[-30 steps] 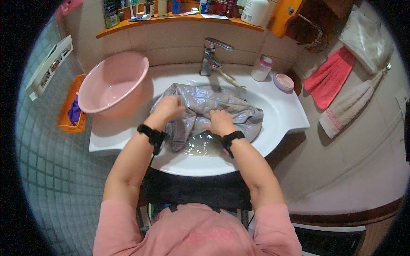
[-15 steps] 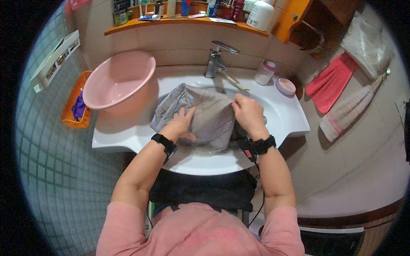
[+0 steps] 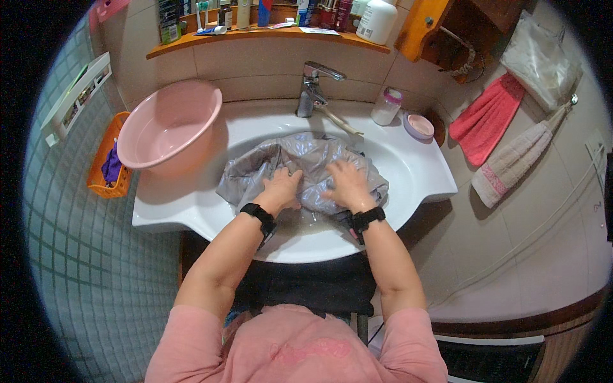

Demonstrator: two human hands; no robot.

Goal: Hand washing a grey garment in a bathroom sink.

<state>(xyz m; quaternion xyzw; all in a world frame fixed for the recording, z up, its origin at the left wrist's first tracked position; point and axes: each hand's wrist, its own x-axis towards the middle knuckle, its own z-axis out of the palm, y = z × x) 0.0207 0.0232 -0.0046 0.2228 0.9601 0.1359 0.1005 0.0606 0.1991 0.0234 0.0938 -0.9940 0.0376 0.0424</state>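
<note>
fabric (image 3: 316, 153) in sink (image 3: 412, 169), tap (image 3: 310, 92) behind, basin (image 3: 167, 124) left, jar (image 3: 386, 108) right; basket (image 3: 101, 190) far left, probably holding cloth (image 3: 111, 166)

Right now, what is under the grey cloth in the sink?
Shallow-looking water shows along the near edge of the grey cloth. Beneath it, the sink bottom and any drain are covered, so I cannot tell what else lies there.

Glossy wrinkled grey cloth (image 3: 313, 156), smooth white sink (image 3: 418, 172), shiny metal faucet (image 3: 309, 92), smooth plastic basin (image 3: 169, 124), wooden shelf (image 3: 268, 34)
</note>
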